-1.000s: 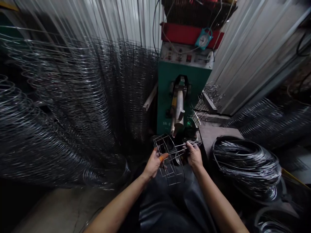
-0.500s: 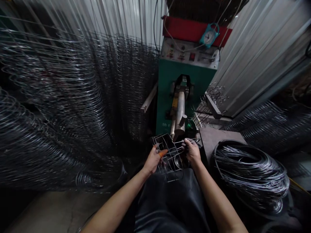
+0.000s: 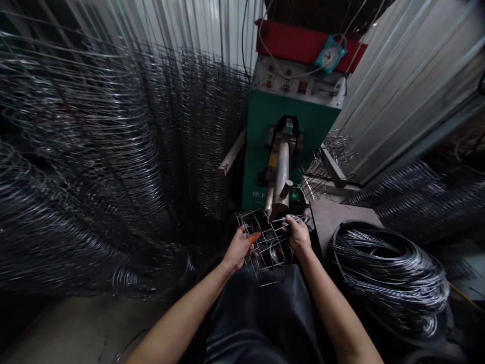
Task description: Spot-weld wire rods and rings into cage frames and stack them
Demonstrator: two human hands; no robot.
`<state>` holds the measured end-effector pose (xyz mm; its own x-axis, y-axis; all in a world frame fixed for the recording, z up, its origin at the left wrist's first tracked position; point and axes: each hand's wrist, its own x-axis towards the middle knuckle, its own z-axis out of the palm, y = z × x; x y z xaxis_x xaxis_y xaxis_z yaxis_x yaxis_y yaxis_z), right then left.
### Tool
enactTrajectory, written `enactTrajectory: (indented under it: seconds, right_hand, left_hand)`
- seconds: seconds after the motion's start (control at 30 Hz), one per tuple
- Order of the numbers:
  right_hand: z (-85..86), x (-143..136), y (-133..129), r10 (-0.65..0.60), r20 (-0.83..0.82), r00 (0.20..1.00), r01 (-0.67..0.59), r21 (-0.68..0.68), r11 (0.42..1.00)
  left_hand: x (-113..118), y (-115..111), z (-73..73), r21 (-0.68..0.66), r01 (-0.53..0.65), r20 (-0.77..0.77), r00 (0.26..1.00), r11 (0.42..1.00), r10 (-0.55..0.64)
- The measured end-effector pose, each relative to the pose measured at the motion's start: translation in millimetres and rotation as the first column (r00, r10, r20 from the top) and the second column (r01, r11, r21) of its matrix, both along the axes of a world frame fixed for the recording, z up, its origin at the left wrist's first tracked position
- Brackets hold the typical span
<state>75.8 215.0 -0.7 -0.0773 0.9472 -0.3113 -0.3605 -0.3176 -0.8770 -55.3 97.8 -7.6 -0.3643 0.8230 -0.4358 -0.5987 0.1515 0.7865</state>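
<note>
A small wire rack (image 3: 268, 246) of crossed metal rods sits between my hands, above my lap. My left hand (image 3: 238, 247) grips its left side; an orange cover shows on one finger. With thumb and fingers closed, my right hand (image 3: 297, 233) holds the rack's right side, where wire ends stick out past the fingers. The rack's upper edge meets the pointed tip of the spot welder's electrode arm (image 3: 280, 177); I cannot tell whether they touch. Behind stands the welder's green cabinet (image 3: 261, 131).
Tall stacks of wire rings (image 3: 125, 136) fill the left side. At right, a coil of loose wire rods (image 3: 394, 273) lies in a round dark tub, beside a flat board (image 3: 333, 217). Wire pieces (image 3: 337, 146) hang by the cabinet. A blue clock (image 3: 331, 54) sits on top.
Both hands keep their hold on the wire rack, which stays almost in place under the electrode tip. The whole view has shifted slightly.
</note>
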Motion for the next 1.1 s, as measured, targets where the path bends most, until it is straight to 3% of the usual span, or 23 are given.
enactTrajectory:
  seconds: [0.17, 0.43, 0.73, 1.1]
  right_hand:
    - [1.2, 0, 3, 0.014, 0.009, 1.000, -0.014, -0.004, 1.000]
    - [6.0, 12, -1, 0.153, -0.038, 0.987, -0.154, -0.013, 0.988]
    - [5.9, 2, -3, 0.196, -0.065, 0.978, -0.190, 0.089, 0.978]
    - [1.6, -9, 11, 0.221, -0.076, 0.972, -0.217, 0.062, 0.974]
  left_hand:
    - [-1, 1, -0.4, -0.008, 0.012, -0.017, 1.000, 1.000, -0.012]
    - [-4, -1, 1.4, 0.056, -0.047, -0.017, 0.999, 0.997, 0.048]
    - [-4, -5, -0.5, 0.076, -0.073, 0.020, 0.997, 0.994, 0.072]
    - [-14, 4, 1.4, 0.033, -0.112, 0.025, 0.994, 0.993, 0.111]
